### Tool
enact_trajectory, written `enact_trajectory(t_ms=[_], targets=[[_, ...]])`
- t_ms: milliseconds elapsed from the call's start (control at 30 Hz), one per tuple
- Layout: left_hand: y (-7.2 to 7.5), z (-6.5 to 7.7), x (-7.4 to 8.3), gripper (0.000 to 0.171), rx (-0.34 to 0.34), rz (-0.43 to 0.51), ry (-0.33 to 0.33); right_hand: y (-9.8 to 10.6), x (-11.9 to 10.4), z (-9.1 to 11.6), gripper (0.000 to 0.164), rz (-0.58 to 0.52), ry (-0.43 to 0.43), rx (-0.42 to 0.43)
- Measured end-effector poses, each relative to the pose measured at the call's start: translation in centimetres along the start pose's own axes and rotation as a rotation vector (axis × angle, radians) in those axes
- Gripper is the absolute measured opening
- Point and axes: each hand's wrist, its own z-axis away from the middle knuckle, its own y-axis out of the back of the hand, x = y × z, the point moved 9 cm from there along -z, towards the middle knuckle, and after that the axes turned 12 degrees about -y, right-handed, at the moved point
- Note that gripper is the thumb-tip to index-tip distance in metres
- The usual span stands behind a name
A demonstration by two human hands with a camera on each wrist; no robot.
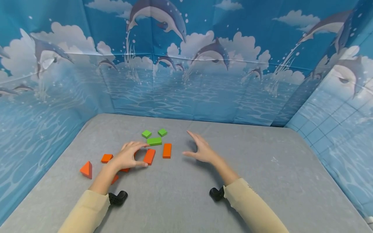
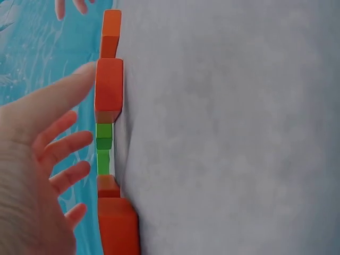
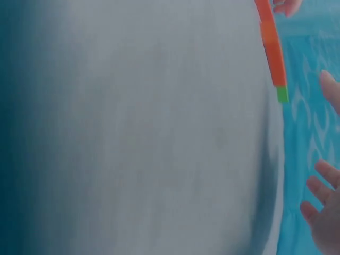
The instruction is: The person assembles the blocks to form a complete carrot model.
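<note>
My left hand [image 1: 128,157] is spread above several orange blocks, fingers relaxed and apart from the thumb. Its thumb and fingertips come close beside a red-orange rectangular block [image 1: 149,156]; in the left wrist view the thumb tip lies right at that block's [image 2: 109,87] edge. Just right of it lies a second orange rectangular block [image 1: 167,150]. Behind them is a long green block [image 1: 154,141]. To the right, my right hand [image 1: 202,151] hovers over the grey surface with fingers extended, thumb apart, holding nothing. Parts of some orange blocks are hidden beneath the left hand and forearm.
Two small green blocks, one left [image 1: 146,134] and one right [image 1: 162,132], lie farther back. At the left are an orange triangular block [image 1: 86,170] and a small orange block [image 1: 107,158]. A dolphin-print curtain [image 1: 204,94] borders the grey table [image 1: 180,200].
</note>
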Motion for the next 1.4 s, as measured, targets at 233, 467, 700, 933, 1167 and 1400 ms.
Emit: enact_trajectory(t_ms=[233, 467, 700, 933, 1167, 1400], targets=[[-0.5, 0.2, -0.1, 0.070, -0.017, -0.011, -0.012, -2.1, -1.9, -1.0, 0.081, -0.006, 0.071, -0.060], [-0.7, 0.3, -0.3, 0.069, -0.028, -0.030, 0.000, -3.8, -3.4, -1.7, 0.074, 0.014, 0.113, -0.096], [-0.8, 0.1, -0.1, 0.067, -0.025, -0.046, -0.017, -5.0, -3.6, -2.5, 0.068, 0.095, 0.075, -0.080], [-1.1, 0.1, -0.5, 0.066, -0.026, -0.060, -0.007, -5.7, -3.5, -2.8, 0.066, 0.133, 0.023, -0.099], [-1.1, 0.0, -0.5, 0.065, -0.028, -0.052, -0.003, -5.7, -3.7, -2.7, 0.063, 0.110, 0.033, -0.090], [-1.0, 0.0, -0.4, 0.064, -0.025, -0.056, -0.014, -4.5, -3.3, -2.2, 0.062, 0.044, 0.082, -0.085]])
